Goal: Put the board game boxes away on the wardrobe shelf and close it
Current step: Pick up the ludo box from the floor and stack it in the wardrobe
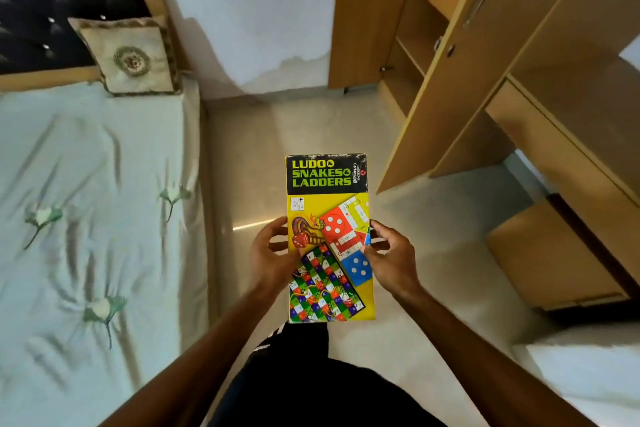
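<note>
A flat yellow and black board game box (329, 204), printed "Ludo & Snakes & Ladders", is held face up in front of me above the floor. My left hand (272, 253) grips its left edge, thumb on top. My right hand (389, 253) grips its right edge the same way. The wooden wardrobe (408, 45) stands ahead to the right with its door (460, 80) swung open, showing bare shelves (412, 55) inside.
A bed (90, 218) with a pale embroidered sheet and a cushion (133, 55) runs along the left. A wooden desk (568, 135) with a low step or drawer unit (550, 260) stands at the right. Pale tiled floor (277, 149) lies between bed and wardrobe.
</note>
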